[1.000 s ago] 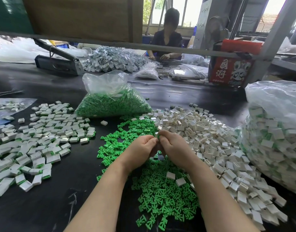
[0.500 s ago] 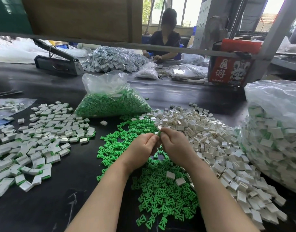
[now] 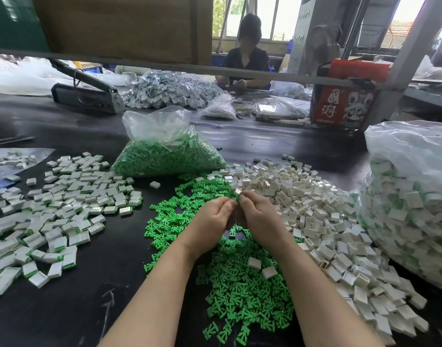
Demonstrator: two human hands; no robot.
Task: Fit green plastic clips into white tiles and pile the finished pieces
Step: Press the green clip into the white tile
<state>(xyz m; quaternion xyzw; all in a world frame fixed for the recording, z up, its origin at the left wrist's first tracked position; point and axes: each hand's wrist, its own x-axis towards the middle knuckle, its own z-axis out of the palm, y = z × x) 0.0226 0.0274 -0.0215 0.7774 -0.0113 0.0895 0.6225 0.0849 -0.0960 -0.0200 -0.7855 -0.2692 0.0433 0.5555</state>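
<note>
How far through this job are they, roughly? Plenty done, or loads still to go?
Plenty done: a spread of finished tiles with green edges lies at left, and a clear bag of more finished pieces at right. In hand: the left hand and right hand press a green clip and white tile together. Left: a heap of empty white tiles, loose green clips and a full bag of clips.

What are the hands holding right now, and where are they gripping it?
Both hands pinch one small piece between their fingertips: the left hand and right hand meet on a white tile with a green clip at its lower edge. The exact grip points are hidden.
</note>
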